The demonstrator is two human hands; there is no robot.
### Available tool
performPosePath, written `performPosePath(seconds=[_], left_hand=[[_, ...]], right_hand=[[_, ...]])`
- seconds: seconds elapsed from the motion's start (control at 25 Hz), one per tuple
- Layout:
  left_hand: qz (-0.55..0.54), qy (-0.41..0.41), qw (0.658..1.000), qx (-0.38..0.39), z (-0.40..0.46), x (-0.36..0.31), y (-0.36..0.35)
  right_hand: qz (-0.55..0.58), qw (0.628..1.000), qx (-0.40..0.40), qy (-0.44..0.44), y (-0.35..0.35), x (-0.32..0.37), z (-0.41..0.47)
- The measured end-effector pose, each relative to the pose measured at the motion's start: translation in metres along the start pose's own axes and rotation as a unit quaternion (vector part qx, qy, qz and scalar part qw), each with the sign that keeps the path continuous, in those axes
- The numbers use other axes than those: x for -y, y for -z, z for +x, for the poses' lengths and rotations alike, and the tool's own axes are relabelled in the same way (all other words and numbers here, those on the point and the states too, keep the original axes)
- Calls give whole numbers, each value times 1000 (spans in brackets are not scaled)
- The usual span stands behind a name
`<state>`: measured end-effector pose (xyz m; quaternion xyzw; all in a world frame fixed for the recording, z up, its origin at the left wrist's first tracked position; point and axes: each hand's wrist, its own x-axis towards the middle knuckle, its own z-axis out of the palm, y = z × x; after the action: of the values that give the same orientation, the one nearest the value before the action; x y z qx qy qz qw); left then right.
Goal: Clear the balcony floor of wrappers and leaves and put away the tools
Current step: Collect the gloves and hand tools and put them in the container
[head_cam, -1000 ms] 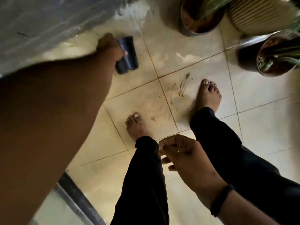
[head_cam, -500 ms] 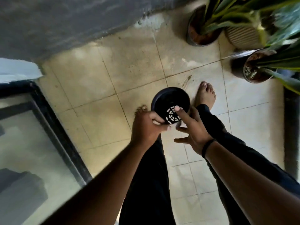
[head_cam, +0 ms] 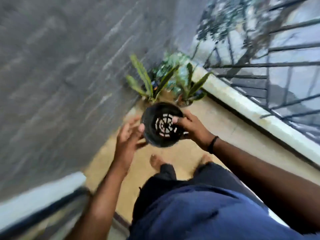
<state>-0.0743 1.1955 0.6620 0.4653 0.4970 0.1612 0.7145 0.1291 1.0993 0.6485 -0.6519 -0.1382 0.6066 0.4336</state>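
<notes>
While carried, probably for putting away, the empty pot is pinched at its rim by the right hand and steadied by the left hand's spread fingers.

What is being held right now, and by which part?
A round black plastic pot with a slotted bottom: the right hand grips its rim, fingers inside; the left hand touches its outer side.

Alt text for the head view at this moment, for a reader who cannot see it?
A person's right hand grips an empty round black plastic pot with a slotted base; the open left hand touches its side. Leafy potted plants stand ahead on the tiled floor.
</notes>
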Motion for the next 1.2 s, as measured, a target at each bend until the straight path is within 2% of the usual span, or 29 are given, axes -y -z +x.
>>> performPosePath(seconds=[0.12, 0.28, 0.4, 0.56, 0.72, 0.92, 1.08, 1.2], left_hand=[[75, 16, 990, 119, -16, -12, -57], [143, 29, 959, 242, -47, -7, -152], [170, 19, 938, 300, -77, 6, -229], [231, 42, 920, 312, -170, 68, -339], [319, 54, 868, 376, -238, 109, -425], [408, 24, 755, 513, -303, 148, -541], [417, 35, 724, 548, -333, 188, -629], [427, 35, 702, 570, -349, 220, -696]], right_hand=[[-18, 993, -76, 85, 42, -6, -67], [67, 969, -189, 142, 106, -44, -159], [129, 942, -259, 172, 159, -100, -210], [258, 899, -316, 162, 216, -204, -294], [322, 852, -381, 159, 256, -253, -400], [387, 769, -472, 190, 305, -316, -505], [405, 726, -529, 173, 347, -358, -549], [411, 730, -523, 158, 393, -387, -579]])
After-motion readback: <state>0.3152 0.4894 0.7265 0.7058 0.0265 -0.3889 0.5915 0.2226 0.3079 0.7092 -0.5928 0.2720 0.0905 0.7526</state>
